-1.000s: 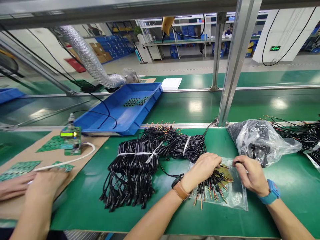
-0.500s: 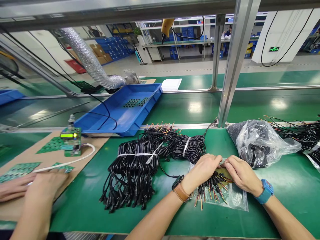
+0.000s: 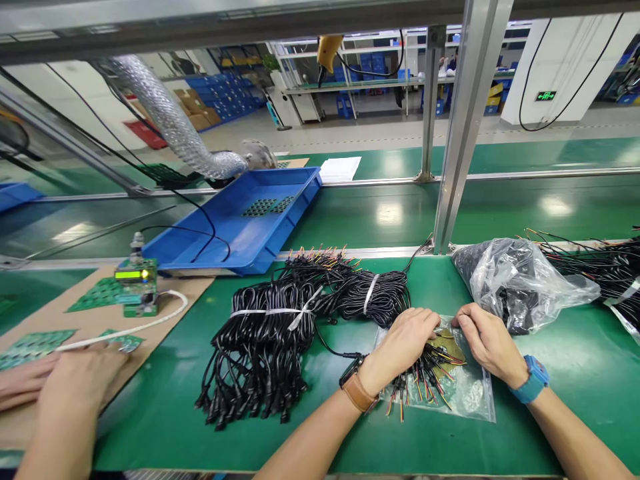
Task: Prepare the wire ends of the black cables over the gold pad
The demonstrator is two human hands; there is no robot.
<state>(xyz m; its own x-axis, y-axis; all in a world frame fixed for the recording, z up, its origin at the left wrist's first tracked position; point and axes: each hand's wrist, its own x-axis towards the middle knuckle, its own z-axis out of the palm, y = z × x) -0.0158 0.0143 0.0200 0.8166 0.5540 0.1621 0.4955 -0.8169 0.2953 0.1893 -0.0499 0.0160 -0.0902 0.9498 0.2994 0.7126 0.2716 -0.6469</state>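
A clear plastic bag (image 3: 477,398) lies flat on the green bench in front of me. My left hand (image 3: 411,339) is closed at its upper edge, thumb hidden, fingers bent over the bag. At the upper right corner, my right hand (image 3: 486,343) pinches the bag's edge. A gap separates the two hands, with the edge of the plastic between them. Below my left hand, black cables with red and yellow wire ends (image 3: 425,379) fan out over the bag. A brownish-yellow patch (image 3: 453,348) shows beside them.
Left of my hands lie tied black cable bundles (image 3: 270,333) and a coiled bundle (image 3: 375,293). A filled plastic bag (image 3: 520,287) stands right, near more cables (image 3: 620,267). A blue tray (image 3: 240,227) sits behind. Another person's hands (image 3: 75,373) rest by circuit boards (image 3: 37,345) at left.
My hands were together at the bag's upper edge; now they are apart, the right one slightly further right and up. More of the brownish-yellow patch shows between them.
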